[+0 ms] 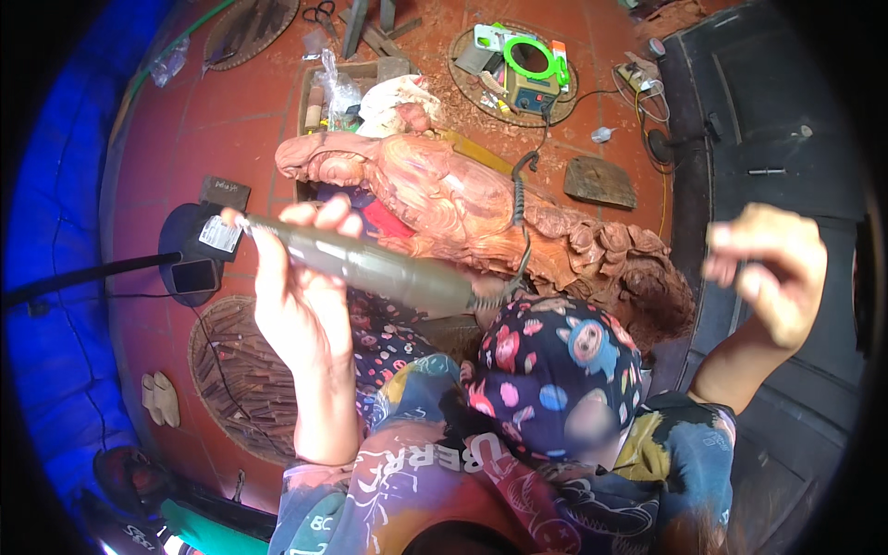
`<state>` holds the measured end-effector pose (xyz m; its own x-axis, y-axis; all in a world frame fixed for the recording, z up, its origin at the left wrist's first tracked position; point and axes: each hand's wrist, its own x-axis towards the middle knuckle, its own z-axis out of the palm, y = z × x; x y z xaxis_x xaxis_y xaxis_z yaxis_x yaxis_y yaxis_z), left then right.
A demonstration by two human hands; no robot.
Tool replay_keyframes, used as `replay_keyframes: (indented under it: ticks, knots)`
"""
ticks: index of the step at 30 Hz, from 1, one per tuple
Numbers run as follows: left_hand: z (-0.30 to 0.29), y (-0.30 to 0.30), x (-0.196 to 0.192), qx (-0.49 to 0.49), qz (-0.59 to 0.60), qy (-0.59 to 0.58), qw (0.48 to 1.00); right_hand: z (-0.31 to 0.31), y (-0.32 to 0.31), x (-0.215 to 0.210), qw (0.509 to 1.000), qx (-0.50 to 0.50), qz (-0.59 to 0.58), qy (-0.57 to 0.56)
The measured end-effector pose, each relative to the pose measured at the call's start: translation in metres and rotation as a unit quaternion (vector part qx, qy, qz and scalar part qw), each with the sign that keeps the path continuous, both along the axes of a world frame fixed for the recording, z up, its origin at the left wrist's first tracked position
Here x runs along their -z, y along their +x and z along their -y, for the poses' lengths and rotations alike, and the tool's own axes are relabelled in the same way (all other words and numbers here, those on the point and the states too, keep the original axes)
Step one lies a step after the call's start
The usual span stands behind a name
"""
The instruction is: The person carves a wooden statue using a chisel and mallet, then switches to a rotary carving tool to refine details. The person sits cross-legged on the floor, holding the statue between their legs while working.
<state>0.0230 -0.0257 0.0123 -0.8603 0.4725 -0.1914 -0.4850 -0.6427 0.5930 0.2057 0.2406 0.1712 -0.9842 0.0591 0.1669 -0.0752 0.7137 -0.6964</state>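
A woodcarver sits on a red tiled floor (222, 120), knees drawn up in patterned cloth, with sleeves of a printed top at six o'clock. The left hand (301, 296) is raised and wrapped around a grey-green rotary handpiece (370, 264), thumb and fingers closed on its barrel; the tool lies slanted from ten o'clock down toward the centre, its coiled cable (520, 208) rising behind it toward twelve. The right hand (772, 268), at three o'clock, is lifted clear of the work with fingers loosely curled; it grasps nothing that can be made out.

Just beyond the handpiece, touching the lap, lies the reddish wooden statue (462, 208), stretched on its side from its carved head at eleven o'clock to a knotted, rocky base at four o'clock.

At eight o'clock a round woven tray of chisels (245, 384) rests on the floor, a pair of pale slippers (159, 398) beside it. At nine o'clock stands a black lamp base (185, 250).

Farther off, at twelve o'clock, a wooden box (319, 88) holds plastic bags and rags. At one o'clock a second woven tray (462, 79) carries a small power unit (529, 92) and a bright green ring (529, 57), amid wood shavings. A dark wooden block (599, 181) lies near two o'clock.
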Motion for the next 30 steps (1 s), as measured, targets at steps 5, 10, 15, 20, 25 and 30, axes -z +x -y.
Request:
replay_keyframes:
  ticks: [5, 10, 15, 20, 25, 30]
  knots:
    - [0.004, -0.020, -0.027, 0.026, -0.025, 0.115, 0.993, 0.060, -0.001, -0.011, 0.965, -0.254, 0.020, -0.057]
    - [0.006, 0.007, -0.037, 0.140, 0.108, 0.106, 0.978, 0.143, 0.002, 0.040, 0.955, -0.096, 0.180, -0.214]
    - [0.034, 0.057, -0.001, 0.358, 0.165, 0.030, 0.919, 0.188, -0.007, 0.128, 0.937, 0.215, 0.043, -0.274]
    - [0.037, 0.062, 0.031, 0.356, 0.314, 0.004, 0.880, 0.179, -0.030, 0.155, 0.992, 0.119, -0.036, 0.010]
    - [0.033, 0.033, 0.051, 0.398, 0.298, 0.046, 0.867, 0.178, -0.046, 0.168, 0.991, 0.135, 0.001, -0.012]
    - [0.025, 0.029, 0.074, 0.406, 0.307, -0.009, 0.861, 0.174, -0.067, 0.171, 0.983, 0.165, 0.080, -0.010]
